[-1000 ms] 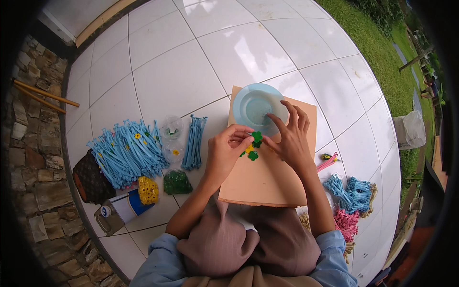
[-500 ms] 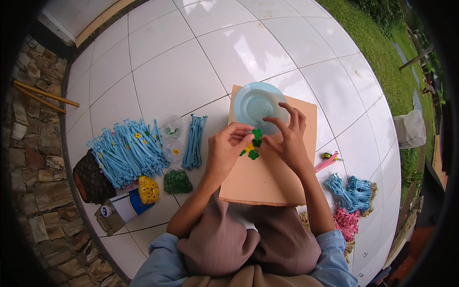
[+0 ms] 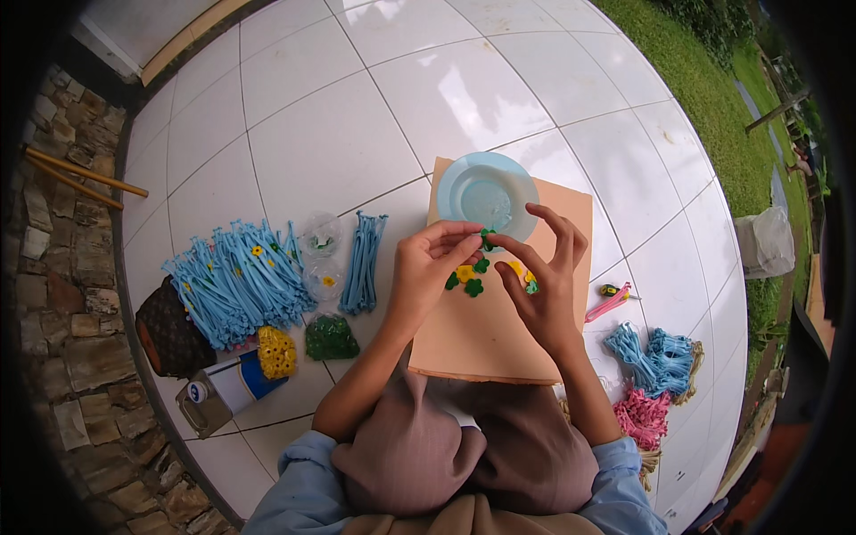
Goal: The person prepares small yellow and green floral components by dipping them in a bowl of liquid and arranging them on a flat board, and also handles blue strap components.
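My left hand [image 3: 426, 272] pinches a small green flower piece [image 3: 487, 238] between thumb and fingertips, just below the light-blue plate [image 3: 450, 171]. Against that piece rests the index fingertip of my right hand [image 3: 548, 290], whose thumb and other fingers are spread apart. Underneath both hands lies a tan cardboard sheet [image 3: 486, 348]. Loose flower pieces sit on it between the hands: a yellow flower [image 3: 465, 274], a green flower [image 3: 473, 287] and several others. A yellow piece [image 3: 515, 267] shows beside my right fingers, partly covered.
Left on the tiles are a pile of light-blue straps [image 3: 245, 285], a bag of yellow flowers [image 3: 276, 352], a bag of green pieces [image 3: 331, 338], a metal can [image 3: 218, 397] and a brown bag [image 3: 162, 332]. Rightward lie blue bundles [image 3: 655, 358] and pink bundles [image 3: 644, 417].
The green flower has shifted slightly up and right in my left fingers and turned. My right hand has drawn back a little, its thumb lower, and uncovered yellow and green pieces beside it.
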The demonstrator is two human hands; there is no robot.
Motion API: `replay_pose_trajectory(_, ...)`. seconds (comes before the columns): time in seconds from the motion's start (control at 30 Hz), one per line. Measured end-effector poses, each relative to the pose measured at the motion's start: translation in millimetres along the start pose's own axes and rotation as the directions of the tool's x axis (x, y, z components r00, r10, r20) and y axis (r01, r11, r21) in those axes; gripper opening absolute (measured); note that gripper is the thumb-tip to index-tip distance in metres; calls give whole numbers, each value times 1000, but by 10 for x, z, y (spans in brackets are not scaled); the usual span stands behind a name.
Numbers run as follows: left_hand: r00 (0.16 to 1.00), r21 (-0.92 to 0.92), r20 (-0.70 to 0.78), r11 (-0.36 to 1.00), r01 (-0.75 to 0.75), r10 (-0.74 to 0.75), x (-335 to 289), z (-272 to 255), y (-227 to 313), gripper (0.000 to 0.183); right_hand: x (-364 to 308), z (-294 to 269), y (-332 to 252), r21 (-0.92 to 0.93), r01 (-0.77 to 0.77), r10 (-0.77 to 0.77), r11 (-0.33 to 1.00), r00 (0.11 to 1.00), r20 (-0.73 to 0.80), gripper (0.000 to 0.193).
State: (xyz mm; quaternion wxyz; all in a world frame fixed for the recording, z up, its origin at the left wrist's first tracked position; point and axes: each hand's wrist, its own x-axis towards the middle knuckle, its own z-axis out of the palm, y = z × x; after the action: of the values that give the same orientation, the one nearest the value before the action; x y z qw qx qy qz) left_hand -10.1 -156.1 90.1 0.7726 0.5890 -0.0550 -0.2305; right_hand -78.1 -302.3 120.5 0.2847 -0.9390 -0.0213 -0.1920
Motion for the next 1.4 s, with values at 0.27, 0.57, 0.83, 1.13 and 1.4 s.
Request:
replay_pose_trajectory(0.27,981,-231,136,958,169,-140,-58,28,79,26,-79,103,30,-338,132,-231,932,934,-273,29)
replay_pose_trajectory(0.57,956,-299,208,917,264,-208,-95,60,107,25,-111,32,61,-461,181,-356,869,875,-328,21)
replay_pose_trajectory(0.83,950,-197,186,938,285,-250,-106,124,120,22,-159,-13,134,-455,200,-365,868,878,-309,22)
replay_pose_trajectory(1.13,989,142,89,984,106,-119,-84,121,-16,15,-227,-146,191,-201,94,-138,975,966,-219,28)
replay_pose_trajectory(1.4,996,744,53,662,-91,77,-142,212,-119,9,6,77,472,-189,66,-73,980,997,-26,19)
